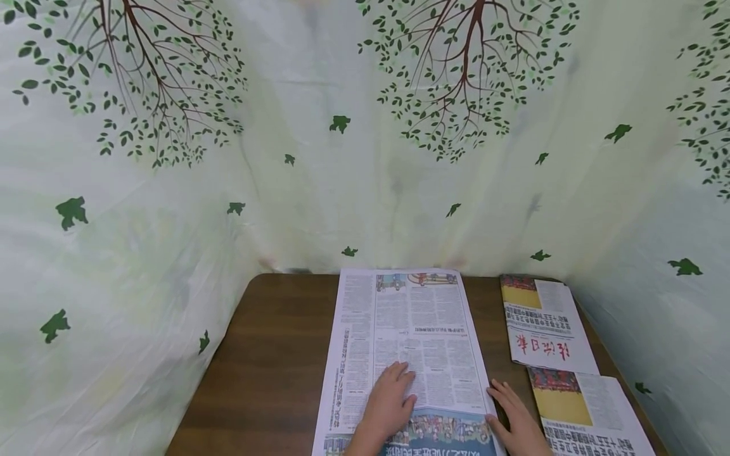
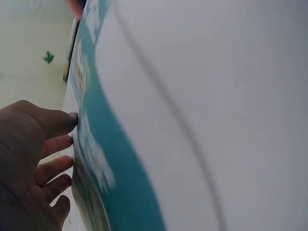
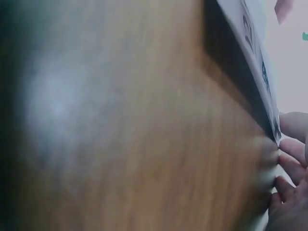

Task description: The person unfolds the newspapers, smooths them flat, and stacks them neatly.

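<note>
A folded newspaper (image 1: 424, 354) with printed columns and a blue illustrated band lies lengthwise on the brown table. My left hand (image 1: 388, 402) rests on it, fingers lightly bent and spread. In the left wrist view, the thumb and fingertips of that hand (image 2: 36, 154) touch the printed sheet, with its teal band close to the camera. My right hand (image 1: 518, 421) is at the newspaper's right edge, its thumb and index finger touching the edge. The right wrist view shows this hand (image 3: 291, 168) with fingertips down by the tabletop, beside the paper's edge.
Two other folded newspapers lie on the right: one farther back (image 1: 550, 326) with red lettering, another nearer (image 1: 593, 415) partly cut off by the frame. The wooden table (image 1: 262, 367) meets a pale curtain (image 1: 319, 209) printed with trees and leaves at the back and sides.
</note>
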The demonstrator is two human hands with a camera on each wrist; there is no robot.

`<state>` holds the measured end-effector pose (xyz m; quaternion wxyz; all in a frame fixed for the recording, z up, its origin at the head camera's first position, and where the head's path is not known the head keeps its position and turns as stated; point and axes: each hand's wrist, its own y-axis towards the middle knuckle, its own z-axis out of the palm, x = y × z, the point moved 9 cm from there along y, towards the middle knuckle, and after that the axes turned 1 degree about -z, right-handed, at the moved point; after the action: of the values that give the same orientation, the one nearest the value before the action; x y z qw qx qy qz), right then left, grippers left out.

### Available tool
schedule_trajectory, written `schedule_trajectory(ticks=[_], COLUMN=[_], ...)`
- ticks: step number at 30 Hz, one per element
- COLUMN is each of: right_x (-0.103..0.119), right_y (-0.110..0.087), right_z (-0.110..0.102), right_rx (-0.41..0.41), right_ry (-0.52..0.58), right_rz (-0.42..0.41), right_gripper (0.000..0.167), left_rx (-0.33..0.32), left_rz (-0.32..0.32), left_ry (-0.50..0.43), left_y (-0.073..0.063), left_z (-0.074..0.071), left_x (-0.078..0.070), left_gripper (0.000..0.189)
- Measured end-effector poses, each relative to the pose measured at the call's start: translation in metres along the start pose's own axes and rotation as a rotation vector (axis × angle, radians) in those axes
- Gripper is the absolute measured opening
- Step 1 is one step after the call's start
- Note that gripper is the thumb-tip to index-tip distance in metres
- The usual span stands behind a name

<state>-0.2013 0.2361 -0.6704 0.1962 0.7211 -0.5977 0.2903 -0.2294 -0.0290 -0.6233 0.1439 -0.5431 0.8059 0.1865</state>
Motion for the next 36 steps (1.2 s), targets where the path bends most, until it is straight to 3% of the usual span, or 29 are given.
schedule_trajectory(ticks=[7,16,26,36], right_x=[-0.004,-0.005,0.011,0.003], right_y=[-0.001,-0.003,-0.01,-0.001], right_z=[0.002,0.002,-0.011,-0.014], right_rx=[0.021,-0.022,-0.228,-0.081], right_ry=[0.009,0.023,-0.036,0.029], right_rz=[0.031,0.022,-0.117,0.03], right_gripper=[0.065,0.062,0.055,0.054], left_rx=[0.086,0.105,-0.003,-0.052], left_rz=[0.03,-0.004,-0.138,-0.14], left_ry=[0.034,0.07,0.073,0.041], left_y=[0.014,0.037,0.046,0.048], left_z=[0.033,0.057,0.065,0.055], left_x=[-0.043,-0.082,-0.091,-0.089], left_gripper=[0.044,0.05,0.051,0.047])
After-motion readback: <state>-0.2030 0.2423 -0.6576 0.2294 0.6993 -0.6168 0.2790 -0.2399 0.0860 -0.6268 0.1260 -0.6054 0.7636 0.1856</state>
